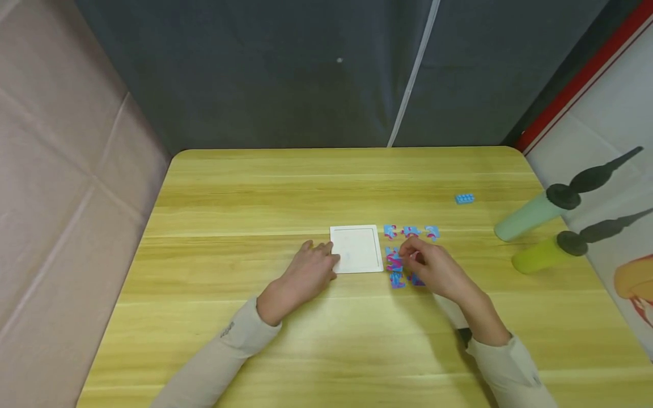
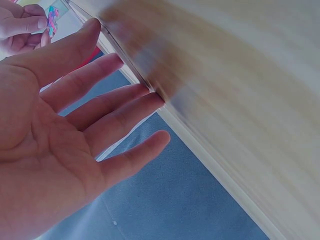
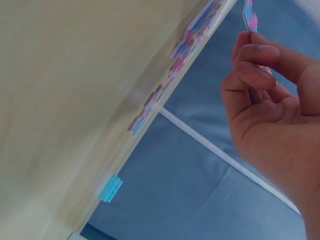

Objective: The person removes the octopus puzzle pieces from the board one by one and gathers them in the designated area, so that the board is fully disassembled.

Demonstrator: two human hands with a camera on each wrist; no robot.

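A white square puzzle board with a thin dark outline lies flat on the table. At its left edge rests my left hand, fingers extended, fingertips at the border; the left wrist view shows the open palm. My right hand pinches a pink and blue jigsaw piece between thumb and index finger, raised above the table. Just right of the board lie several loose pieces, with a row at the back and others nearer me, partly hidden by the right hand.
On the table, a light blue toy brick lies behind and right of the pieces. Two cylinders with dark tops, one pale green and one yellow-green, are at the right edge. A dark curtain hangs behind.
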